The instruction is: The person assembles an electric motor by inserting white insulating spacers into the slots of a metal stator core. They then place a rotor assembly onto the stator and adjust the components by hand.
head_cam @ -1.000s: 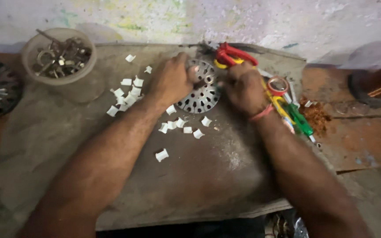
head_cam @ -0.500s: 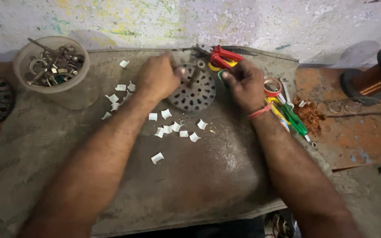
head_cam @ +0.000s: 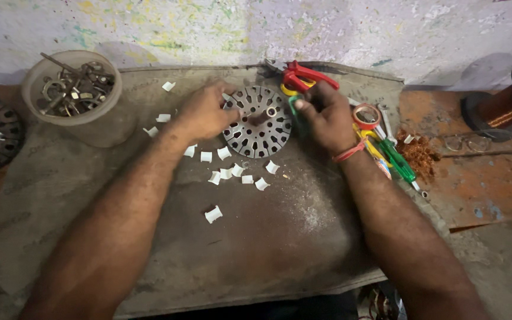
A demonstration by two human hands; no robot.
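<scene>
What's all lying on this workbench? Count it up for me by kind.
White folded slips: 13
Slotted metal discs: 2
Red-handled pliers: 1
Green screwdriver: 1
Tape roll: 1
Copper wire spool: 1
Bowl of metal parts: 1
Total: 20

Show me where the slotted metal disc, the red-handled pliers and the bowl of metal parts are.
slotted metal disc (head_cam: 260,133), head view, lower slotted face.
red-handled pliers (head_cam: 304,74), head view, upper red handle.
bowl of metal parts (head_cam: 99,121), head view, outer wall near the rim.
</scene>
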